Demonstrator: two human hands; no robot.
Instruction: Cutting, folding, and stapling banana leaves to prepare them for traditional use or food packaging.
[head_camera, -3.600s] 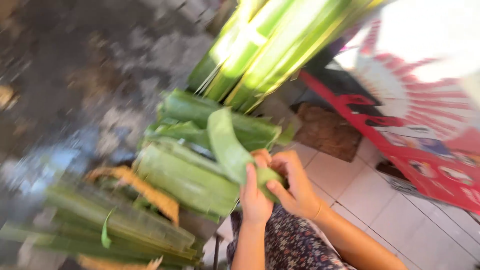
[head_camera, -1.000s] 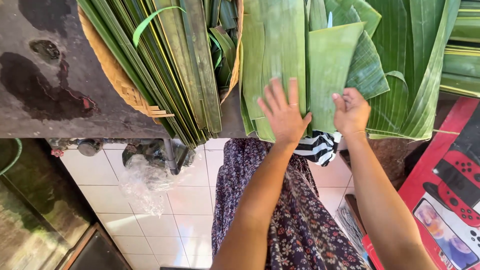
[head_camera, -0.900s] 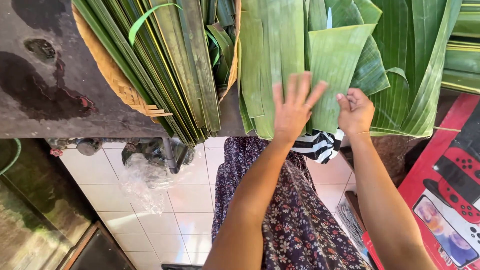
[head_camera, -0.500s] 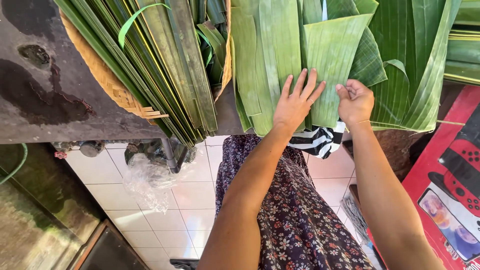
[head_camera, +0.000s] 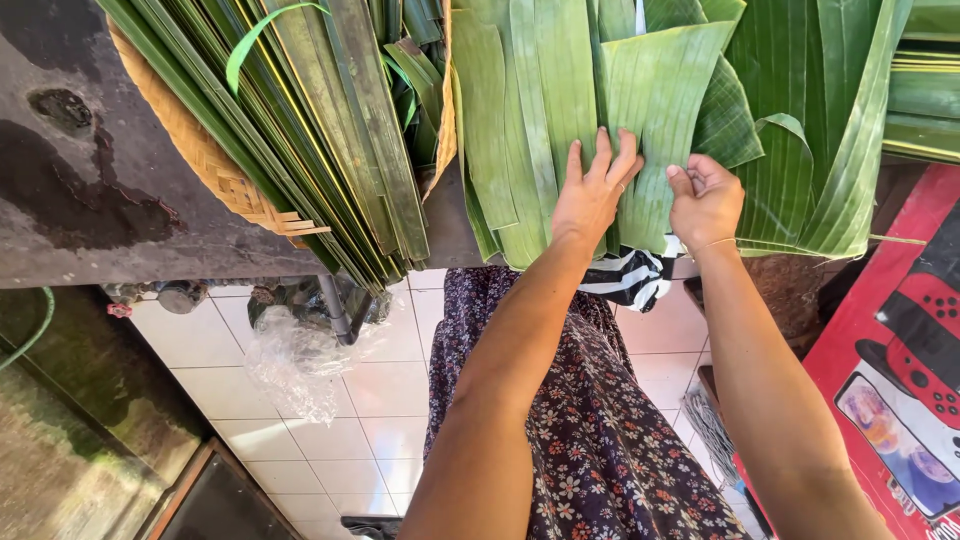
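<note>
Woven basket (head_camera: 205, 160) full of leaf strips (head_camera: 330, 130)

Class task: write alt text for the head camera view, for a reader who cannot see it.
Seen from above, a person's left hand lies flat on a cut banana leaf piece while the right hand pinches its edge. Beside the leaf stack, a woven basket holds long palm leaf strips.
</note>
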